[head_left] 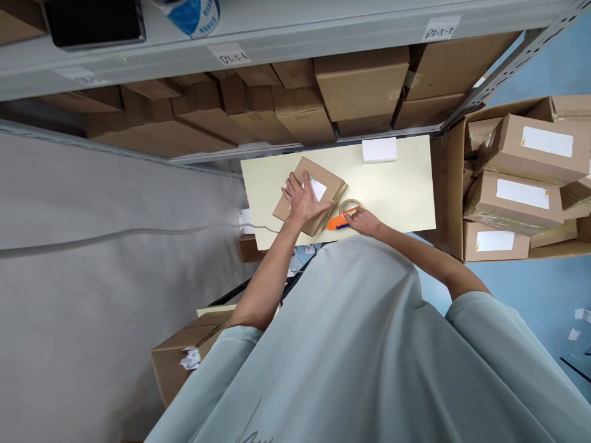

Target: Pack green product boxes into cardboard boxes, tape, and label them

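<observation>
My left hand [302,200] lies spread and flat on top of a small cardboard box [302,166], partly over its white label [317,188]. The box sits at an angle on a pale yellow tabletop [406,184], with tape along its right side. My right hand [364,221] is closed on an orange tape dispenser [336,221], which carries a roll of tape [349,203]. The dispenser is just right of the box; whether the two touch, I cannot tell. A small blue piece [342,226] shows at the dispenser's lower edge.
A white box [379,150] stands at the table's back edge. Beyond it, a metal shelf [323,37] holds several cardboard boxes. To the right is a large carton [450,184] of labelled parcels [521,194]. A grey cable [138,232] runs in from the left. Another carton [184,344] stands lower left.
</observation>
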`<state>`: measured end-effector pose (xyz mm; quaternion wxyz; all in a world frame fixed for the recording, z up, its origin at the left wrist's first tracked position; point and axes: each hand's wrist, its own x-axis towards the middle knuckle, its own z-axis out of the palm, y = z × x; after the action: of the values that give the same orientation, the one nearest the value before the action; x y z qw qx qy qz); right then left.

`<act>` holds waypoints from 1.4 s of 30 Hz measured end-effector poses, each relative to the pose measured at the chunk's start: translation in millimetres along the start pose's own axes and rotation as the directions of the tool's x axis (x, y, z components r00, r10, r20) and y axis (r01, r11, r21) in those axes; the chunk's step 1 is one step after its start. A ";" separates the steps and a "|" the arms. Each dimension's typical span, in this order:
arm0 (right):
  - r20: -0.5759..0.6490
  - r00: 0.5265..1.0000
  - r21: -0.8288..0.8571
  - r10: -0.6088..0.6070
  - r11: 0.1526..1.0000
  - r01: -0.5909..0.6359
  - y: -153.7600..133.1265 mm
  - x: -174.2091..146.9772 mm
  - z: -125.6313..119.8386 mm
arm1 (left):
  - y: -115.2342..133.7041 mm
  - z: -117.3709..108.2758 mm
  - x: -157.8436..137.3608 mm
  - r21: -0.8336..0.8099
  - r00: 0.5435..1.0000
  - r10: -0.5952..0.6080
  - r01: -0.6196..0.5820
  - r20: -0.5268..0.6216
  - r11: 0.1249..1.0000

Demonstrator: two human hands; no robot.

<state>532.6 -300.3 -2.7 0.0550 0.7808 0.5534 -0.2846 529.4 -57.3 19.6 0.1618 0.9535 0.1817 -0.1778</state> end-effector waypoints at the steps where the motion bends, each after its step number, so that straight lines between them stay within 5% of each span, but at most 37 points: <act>1: 0.002 1.000 0.002 -0.028 1.000 0.028 3.1 -4.0 1.4 | 0.0 0.1 -3.3 0.011 0.999 0.033 -0.033 0.006 0.999; 5: -0.008 0.999 0.028 -0.038 0.999 0.038 27.0 -25.7 7.5 | -5.5 1.0 -16.8 0.043 0.986 0.158 -0.160 0.052 0.986; 12: 0.039 0.974 -0.096 0.225 0.971 -0.220 124.0 -90.4 7.3 | -26.3 2.0 -26.8 0.064 0.936 0.333 -0.342 0.117 0.938; 15: 0.011 0.951 -0.120 0.308 0.945 -0.304 144.3 -93.1 -3.3 | -28.7 3.5 -27.2 0.057 0.917 0.375 -0.385 0.139 0.921; 21: 0.041 0.953 -0.024 0.301 0.953 -0.301 103.2 -32.0 -26.3 | -24.0 -2.3 -24.6 0.057 0.832 0.491 -0.520 0.258 0.852; 25: 0.066 0.942 0.056 0.330 0.941 -0.334 67.7 -20.0 -20.1 | -20.2 -14.9 -22.2 0.078 0.808 0.488 -0.539 0.331 0.839; 33: 0.063 0.896 0.203 0.440 0.873 -0.443 4.9 -38.0 10.8 | -21.0 -21.9 -24.9 0.015 0.818 0.479 -0.510 0.319 0.860; 38: 0.064 0.928 0.165 0.367 0.913 -0.373 -10.9 -44.0 18.6 | -9.4 -15.7 -30.8 -0.120 0.817 0.496 -0.484 0.294 0.867; 40: 0.061 0.942 0.149 0.331 0.930 -0.337 -12.5 -46.0 18.8 | 1.1 -9.7 -41.7 -0.186 0.842 0.482 -0.448 0.242 0.875; 42: 0.058 0.948 0.141 0.314 0.937 -0.319 -13.1 -46.6 18.4 | 9.9 -0.7 -57.2 -0.215 0.915 0.379 -0.347 0.134 0.913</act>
<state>503.3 -341.5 8.6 0.0515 0.8565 0.3970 -0.3259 483.8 -82.3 45.4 0.2961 0.9321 0.0019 -0.2087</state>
